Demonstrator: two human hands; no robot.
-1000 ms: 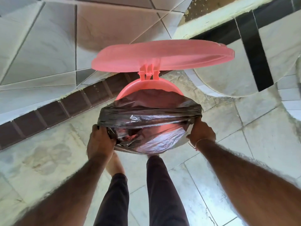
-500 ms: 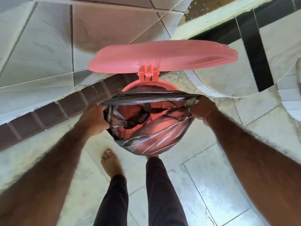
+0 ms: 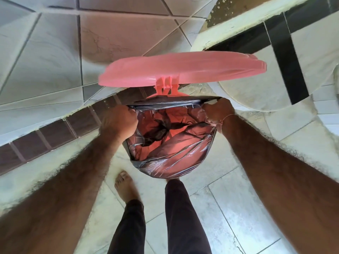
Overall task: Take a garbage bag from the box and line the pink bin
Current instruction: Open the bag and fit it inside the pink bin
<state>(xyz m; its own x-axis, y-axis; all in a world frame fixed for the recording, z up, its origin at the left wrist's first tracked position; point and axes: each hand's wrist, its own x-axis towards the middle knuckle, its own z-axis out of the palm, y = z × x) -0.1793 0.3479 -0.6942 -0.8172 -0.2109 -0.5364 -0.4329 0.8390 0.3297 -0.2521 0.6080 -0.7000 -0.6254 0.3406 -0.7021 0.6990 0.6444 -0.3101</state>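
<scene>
The pink bin (image 3: 166, 95) stands on the floor in front of me with its round lid (image 3: 181, 69) hinged up and open. A thin dark garbage bag (image 3: 174, 162) sits inside it, its mouth folded over the near rim; pink shows through the plastic. My left hand (image 3: 119, 121) grips the bag's edge at the left rear of the rim. My right hand (image 3: 217, 111) grips the edge at the right rear, pulling it taut toward the hinge. The box is not in view.
A tiled wall with a dark brown skirting band (image 3: 55, 133) runs along the left. A rounded tiled structure with a black stripe (image 3: 284, 57) rises at the right. My bare foot (image 3: 125, 187) and trousered legs (image 3: 181, 217) stand just before the bin.
Both hands have moved from the bin's near rim along its sides to the far rim by the hinge, drawing the bag's mouth open and over the rim.
</scene>
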